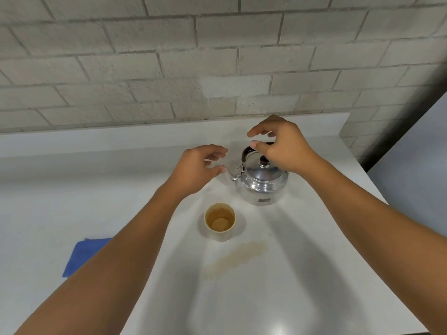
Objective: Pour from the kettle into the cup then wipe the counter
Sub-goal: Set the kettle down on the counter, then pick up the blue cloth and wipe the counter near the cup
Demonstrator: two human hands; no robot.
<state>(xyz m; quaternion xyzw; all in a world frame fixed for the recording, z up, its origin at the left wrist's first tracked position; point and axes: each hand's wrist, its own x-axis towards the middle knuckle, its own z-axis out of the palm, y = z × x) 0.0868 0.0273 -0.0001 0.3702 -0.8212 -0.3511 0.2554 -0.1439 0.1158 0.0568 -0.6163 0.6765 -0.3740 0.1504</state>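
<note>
A shiny metal kettle (260,183) with a dark handle and lid knob stands upright on the white counter (278,274). My right hand (280,145) hovers just above its handle, fingers apart, holding nothing. My left hand (198,169) is open beside the spout, thumb close to the spout tip. In front of the kettle sits a small cream cup (220,221) holding amber liquid. A pale brown spill streak (238,258) lies on the counter just in front of the cup. A blue cloth (81,255) lies at the left, partly hidden by my left forearm.
A grey brick wall (193,68) rises behind the counter's raised back ledge. The counter ends at the right, where a grey panel (416,165) stands. My two forearms cross the near part of the counter.
</note>
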